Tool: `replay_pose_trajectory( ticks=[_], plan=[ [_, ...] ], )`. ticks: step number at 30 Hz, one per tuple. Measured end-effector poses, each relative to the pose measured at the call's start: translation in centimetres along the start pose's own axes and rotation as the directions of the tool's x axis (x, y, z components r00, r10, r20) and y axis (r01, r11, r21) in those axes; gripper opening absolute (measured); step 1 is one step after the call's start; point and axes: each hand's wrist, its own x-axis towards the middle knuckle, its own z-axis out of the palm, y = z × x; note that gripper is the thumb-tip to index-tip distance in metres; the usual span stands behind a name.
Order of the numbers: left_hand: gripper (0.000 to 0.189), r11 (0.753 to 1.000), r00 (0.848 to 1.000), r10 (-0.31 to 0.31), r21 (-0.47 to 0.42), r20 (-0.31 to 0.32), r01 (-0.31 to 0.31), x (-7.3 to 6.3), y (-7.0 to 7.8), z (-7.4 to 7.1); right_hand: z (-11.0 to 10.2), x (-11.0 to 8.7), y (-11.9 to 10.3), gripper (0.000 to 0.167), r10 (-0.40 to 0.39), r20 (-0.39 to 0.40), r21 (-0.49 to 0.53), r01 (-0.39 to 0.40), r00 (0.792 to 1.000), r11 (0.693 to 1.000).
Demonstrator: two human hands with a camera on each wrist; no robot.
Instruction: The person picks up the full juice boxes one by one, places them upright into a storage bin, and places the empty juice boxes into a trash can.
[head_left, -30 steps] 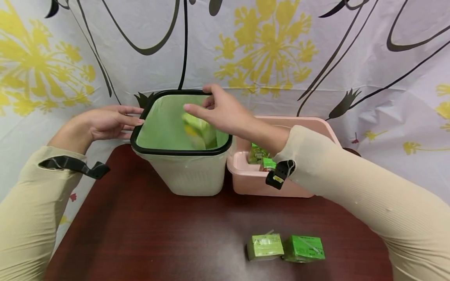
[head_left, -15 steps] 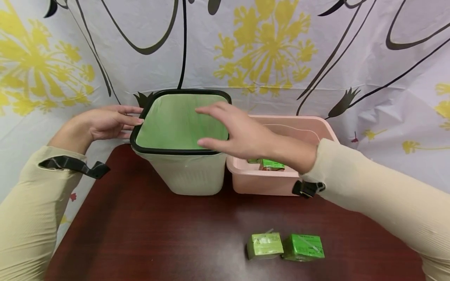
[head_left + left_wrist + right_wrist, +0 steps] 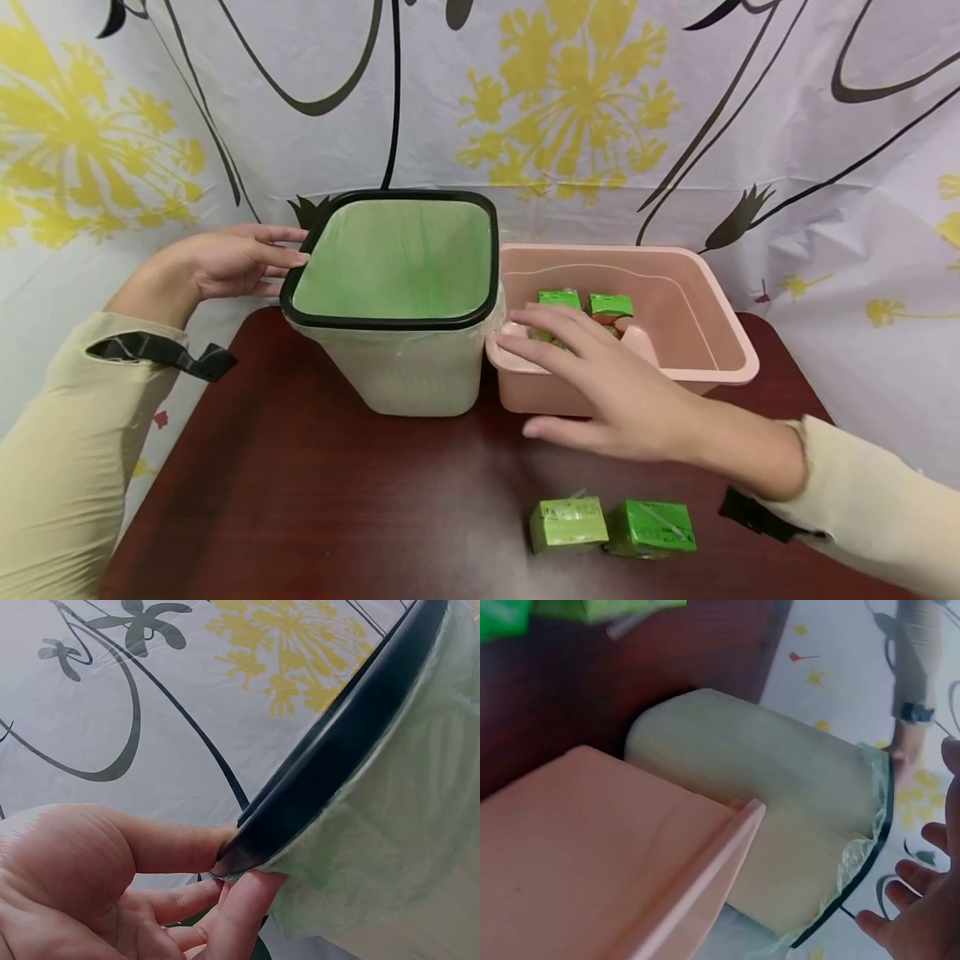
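My left hand (image 3: 232, 262) pinches the black rim of a pale trash bin (image 3: 397, 375) lined with a green plastic bag. In the left wrist view, the thumb lies on one side of the rim (image 3: 322, 772) and fingers press from the other. My right hand (image 3: 630, 396), fingers spread and holding nothing, hovers before the pink tub (image 3: 720, 375). Closer to me on the table, a light green juice box (image 3: 568, 523) sits beside a brighter green juice box (image 3: 652, 527), straws showing on both. The bin's bottom is hidden.
Several small cartons lie in the pink tub, including one green-topped carton (image 3: 611, 305) at its back; my right hand covers some. The tub stands against the bin's right side. Behind the dark red table (image 3: 337, 500) hangs a flowered white sheet (image 3: 262, 150).
My right hand has let a green and yellow carton go inside the bin, then swung right and toward me, past the tub. My left hand has stayed on the rim.
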Motion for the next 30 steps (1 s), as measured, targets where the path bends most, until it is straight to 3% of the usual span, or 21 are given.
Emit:
replay_pose_trajectory(
  ticks=[9,16,21,30],
  plan=[
    [0.072,1.0,1.0,0.005,-0.008,-0.008,-0.005,-0.1,0.0,0.0,0.9,-6.6,-0.6,0.076,0.113,0.031,0.018,-0.114,0.993,0.993],
    [0.07,1.0,1.0,0.003,-0.012,-0.01,-0.003,-0.1,0.0,0.3,2.2,-11.5,-0.4,0.088,0.202,0.088,0.048,-0.207,0.975,0.977],
    [0.07,1.0,1.0,0.008,-0.023,-0.002,-0.008,-0.1,0.1,0.3,3.3,-14.9,0.2,0.094,0.29,0.114,0.102,-0.301,0.95,0.948],
    [0.071,0.999,1.0,0.004,-0.032,-0.007,-0.004,0.0,0.0,0.3,5.2,-18.5,1.2,0.092,0.3,0.146,0.186,-0.324,0.943,0.927]
  ],
)
